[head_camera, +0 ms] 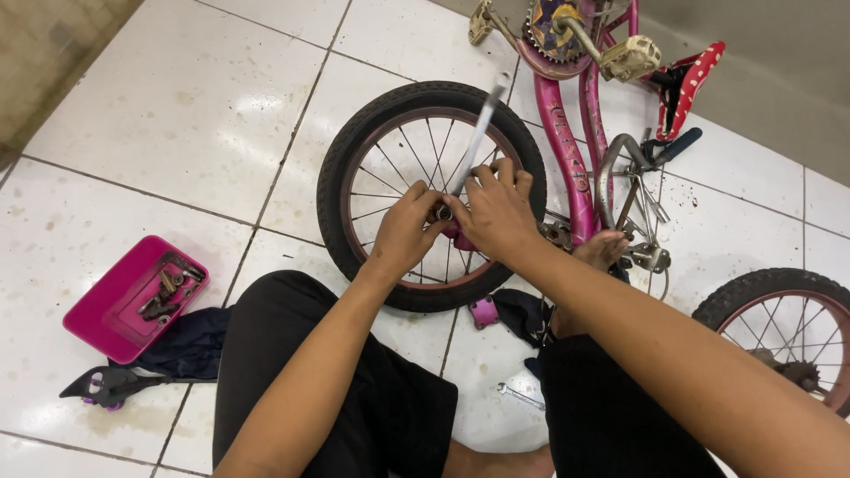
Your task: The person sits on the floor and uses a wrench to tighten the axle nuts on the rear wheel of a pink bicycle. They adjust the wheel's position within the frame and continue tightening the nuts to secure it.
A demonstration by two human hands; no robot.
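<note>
A small bicycle wheel (354, 168) with a black tyre and thin spokes stands upright on the tiled floor in front of me. My left hand (405, 228) pinches a metal nut at the wheel's hub. My right hand (498, 211) grips a long silver wrench (481, 133) that slants up and away from the hub. Both hands meet at the hub and hide most of it. Behind the wheel lies an upturned pink bicycle frame (571, 133) with cream pedals and a red dotted saddle (691, 84).
A pink tray (106, 310) of rusty nuts and bolts sits at the left, beside a dark cloth (190, 345) and a black plastic part (111, 385). A second wheel (784, 327) lies at right. A small spanner (521, 396) rests between my knees.
</note>
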